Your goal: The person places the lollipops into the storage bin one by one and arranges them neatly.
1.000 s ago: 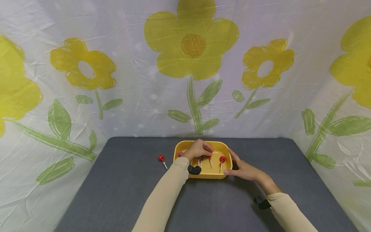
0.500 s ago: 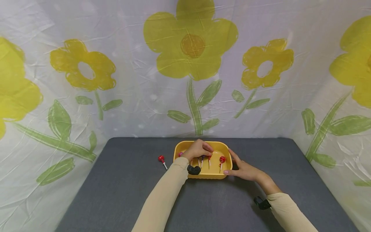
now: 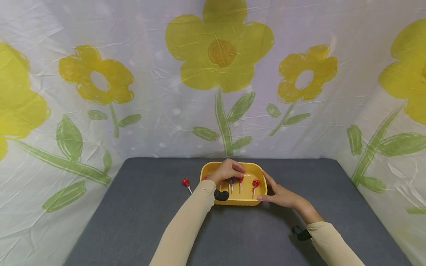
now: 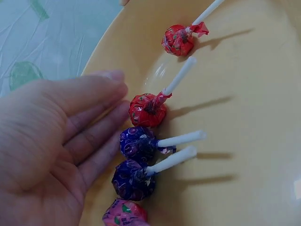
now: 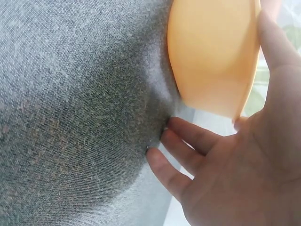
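Note:
A yellow plastic tray [image 3: 237, 202] holds a row of wrapped lollipops. Over it is my left hand [image 3: 227, 170], fingers loosely extended, with fingertips right beside a red lollipop [image 4: 147, 109]. Two purple lollipops [image 4: 135, 180] lie against each other below it, then a pink lollipop [image 4: 125, 213] partly cut off by the frame. Another red lollipop [image 3: 255, 183] lies apart toward the tray's right end. My right hand [image 3: 283, 195] holds that end between thumb and index finger, one at each corner; its other fingers spread beside the tray.
One more red lollipop [image 3: 185, 181] lies on the dark grey table [image 3: 159, 214], left of the tray and beside the left forearm. A flower-print cloth [image 3: 149, 122] hangs behind the table and along both sides.
The red lollipop by my left fingertips has straightened in the row, and the left hand has eased off it. My right hand stays on the tray's end.

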Tool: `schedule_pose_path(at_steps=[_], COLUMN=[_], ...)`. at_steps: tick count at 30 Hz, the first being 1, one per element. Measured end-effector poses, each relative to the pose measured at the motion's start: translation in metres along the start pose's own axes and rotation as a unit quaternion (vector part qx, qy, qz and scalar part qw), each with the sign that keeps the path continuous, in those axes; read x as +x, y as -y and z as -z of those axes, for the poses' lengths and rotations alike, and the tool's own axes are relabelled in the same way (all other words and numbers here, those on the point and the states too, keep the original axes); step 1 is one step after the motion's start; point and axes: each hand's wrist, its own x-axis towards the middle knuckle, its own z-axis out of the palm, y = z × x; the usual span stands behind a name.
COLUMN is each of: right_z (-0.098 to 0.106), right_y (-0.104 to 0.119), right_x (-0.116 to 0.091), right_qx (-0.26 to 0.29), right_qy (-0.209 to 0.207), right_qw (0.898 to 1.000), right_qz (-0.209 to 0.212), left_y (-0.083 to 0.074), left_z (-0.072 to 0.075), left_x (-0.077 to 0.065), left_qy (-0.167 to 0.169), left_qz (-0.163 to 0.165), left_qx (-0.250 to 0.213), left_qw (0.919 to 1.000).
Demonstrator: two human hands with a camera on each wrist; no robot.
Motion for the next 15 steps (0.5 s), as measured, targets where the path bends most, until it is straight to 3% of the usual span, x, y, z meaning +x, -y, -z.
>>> schedule_pose_path(at_steps=[8, 15], right_z=[-0.001, 0.000], right_y=[-0.005, -0.003], right_x=[0.002, 0.002], right_qx=[0.003, 0.005], right_qy=[-0.003, -0.003], right_qw=[1.000, 1.000], right_qz=[-0.004, 0.000], left_y=[-0.014, -0.018], left_z=[0.015, 0.046], left_x=[-0.009, -0.027], left_qy=[0.001, -0.015], left_qz=[-0.024, -0.056], left_qx=[-0.007, -0.022], left_qw=[0.9997, 0.9981])
